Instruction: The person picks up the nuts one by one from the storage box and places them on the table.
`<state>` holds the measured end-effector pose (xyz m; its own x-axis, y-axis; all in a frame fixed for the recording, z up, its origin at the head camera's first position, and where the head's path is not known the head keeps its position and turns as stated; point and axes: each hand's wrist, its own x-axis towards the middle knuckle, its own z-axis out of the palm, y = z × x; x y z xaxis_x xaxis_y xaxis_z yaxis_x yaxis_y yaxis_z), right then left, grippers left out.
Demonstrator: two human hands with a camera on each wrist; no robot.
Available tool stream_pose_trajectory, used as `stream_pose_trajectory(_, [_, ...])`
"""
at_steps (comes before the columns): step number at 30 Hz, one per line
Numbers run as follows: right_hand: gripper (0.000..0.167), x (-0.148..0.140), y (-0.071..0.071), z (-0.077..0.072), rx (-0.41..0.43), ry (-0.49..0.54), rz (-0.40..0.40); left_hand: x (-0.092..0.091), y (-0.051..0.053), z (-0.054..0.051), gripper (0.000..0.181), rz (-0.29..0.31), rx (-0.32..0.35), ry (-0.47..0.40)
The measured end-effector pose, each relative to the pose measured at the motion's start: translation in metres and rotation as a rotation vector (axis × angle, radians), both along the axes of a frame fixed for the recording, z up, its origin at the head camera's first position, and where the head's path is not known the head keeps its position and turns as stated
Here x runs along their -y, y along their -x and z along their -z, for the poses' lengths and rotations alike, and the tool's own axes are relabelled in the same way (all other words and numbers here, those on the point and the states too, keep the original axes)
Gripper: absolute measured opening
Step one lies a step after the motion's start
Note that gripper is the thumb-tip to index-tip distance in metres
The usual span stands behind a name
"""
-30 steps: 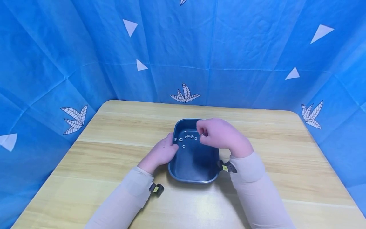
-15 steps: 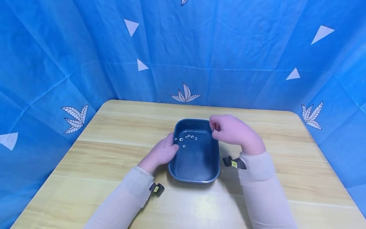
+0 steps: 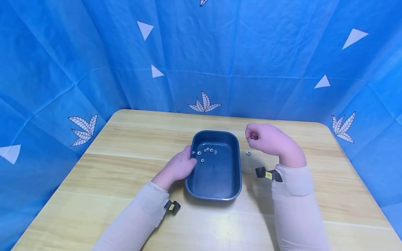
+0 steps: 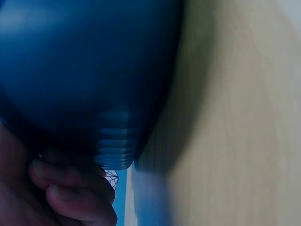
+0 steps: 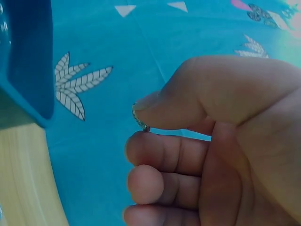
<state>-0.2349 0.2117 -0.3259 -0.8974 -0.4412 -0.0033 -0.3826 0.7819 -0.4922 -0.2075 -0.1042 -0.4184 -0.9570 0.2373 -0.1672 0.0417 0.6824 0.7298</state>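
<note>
A dark blue plastic tray lies on the table, with several small silver metal nuts in its far left part. My left hand grips the tray's left side, thumb over the rim; from the left wrist, its curled fingers show against the outer wall. To the right of the tray, above the table, my right hand pinches one small ring-like nut between thumb and forefinger, the other fingers curled. Below that hand another nut lies on the wood.
The light wooden table reaches back to a blue patterned curtain, which also hangs at both sides. A black wrist camera is strapped to the left sleeve, and a second camera to the right one.
My right hand has moved right, from over the tray across its right rim, with the pinched nut. The nut on the table has come into view. My left hand stays on the tray.
</note>
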Motion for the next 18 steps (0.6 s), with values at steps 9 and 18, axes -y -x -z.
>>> stream_pose_trajectory(9, [0.009, -0.016, 0.003, 0.002, 0.018, 0.002, 0.048, -0.001, -0.001, 0.001, 0.058, -0.014, 0.019, -0.010])
stream_pose_trajectory(18, [0.006, -0.030, 0.009, 0.010, 0.068, -0.028, 0.118, 0.000, 0.000, 0.001, 0.056, -0.014, 0.022, -0.019])
